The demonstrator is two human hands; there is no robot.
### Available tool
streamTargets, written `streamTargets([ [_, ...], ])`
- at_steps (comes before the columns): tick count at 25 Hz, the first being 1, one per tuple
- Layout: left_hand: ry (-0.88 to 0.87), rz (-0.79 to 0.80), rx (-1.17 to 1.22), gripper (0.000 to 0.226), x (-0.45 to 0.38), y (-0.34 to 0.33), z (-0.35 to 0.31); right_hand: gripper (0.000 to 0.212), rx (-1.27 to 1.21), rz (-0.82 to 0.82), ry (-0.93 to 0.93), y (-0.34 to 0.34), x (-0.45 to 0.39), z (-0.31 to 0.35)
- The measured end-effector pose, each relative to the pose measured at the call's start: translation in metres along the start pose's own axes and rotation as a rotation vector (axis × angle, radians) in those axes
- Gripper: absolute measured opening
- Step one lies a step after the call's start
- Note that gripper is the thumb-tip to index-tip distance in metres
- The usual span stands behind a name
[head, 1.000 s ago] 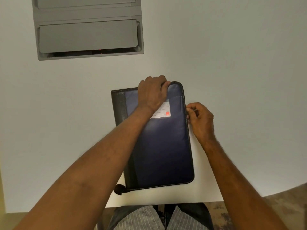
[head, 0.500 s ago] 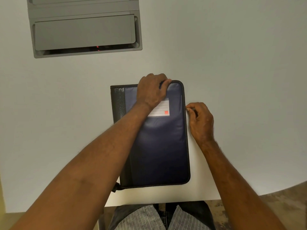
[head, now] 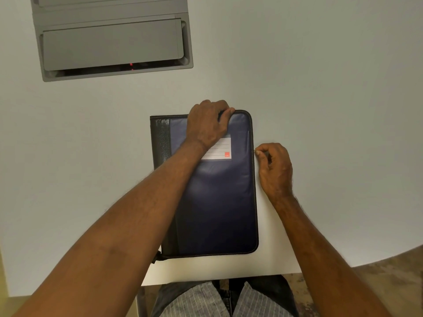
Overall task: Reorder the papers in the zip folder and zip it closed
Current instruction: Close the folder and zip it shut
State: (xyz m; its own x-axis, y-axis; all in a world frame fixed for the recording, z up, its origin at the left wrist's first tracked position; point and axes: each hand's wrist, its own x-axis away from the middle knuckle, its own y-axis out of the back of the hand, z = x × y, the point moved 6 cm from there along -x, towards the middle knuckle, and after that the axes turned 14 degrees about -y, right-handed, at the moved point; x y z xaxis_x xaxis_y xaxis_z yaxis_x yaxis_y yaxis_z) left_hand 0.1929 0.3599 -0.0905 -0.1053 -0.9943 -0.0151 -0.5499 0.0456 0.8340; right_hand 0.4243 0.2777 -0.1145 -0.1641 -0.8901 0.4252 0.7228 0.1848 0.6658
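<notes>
Near the bench's front edge, left hand (head: 207,124) grips the zip folder (head: 219,202); right fingers (head: 259,152) pinch its side zipper, which may snag if the folder slips.

white tabletop (head: 320,88) fills most of the view, evenly lit, a soft shadow along its left side. grey recessed panel (head: 112,40) set in the far left of the top, small red lights in its slot. mottled brown floor (head: 393,277) at lower right past the table's curved edge.
</notes>
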Motion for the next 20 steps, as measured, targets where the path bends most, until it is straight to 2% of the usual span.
streamTargets([
  [4, -0.031, 0.012, 0.045, 0.032, 0.005, -0.004, -0.003, 0.017, -0.071, -0.072, 0.051, 0.0, -0.02, 0.025],
  [10, 0.002, -0.015, 0.039, 0.033, 0.001, -0.002, 0.001, 0.01, -0.002, -0.052, 0.172, 0.003, -0.049, 0.046],
  [20, 0.015, -0.004, 0.047, 0.033, 0.0, -0.003, 0.001, 0.015, 0.036, -0.053, 0.118, 0.004, -0.042, 0.035],
])
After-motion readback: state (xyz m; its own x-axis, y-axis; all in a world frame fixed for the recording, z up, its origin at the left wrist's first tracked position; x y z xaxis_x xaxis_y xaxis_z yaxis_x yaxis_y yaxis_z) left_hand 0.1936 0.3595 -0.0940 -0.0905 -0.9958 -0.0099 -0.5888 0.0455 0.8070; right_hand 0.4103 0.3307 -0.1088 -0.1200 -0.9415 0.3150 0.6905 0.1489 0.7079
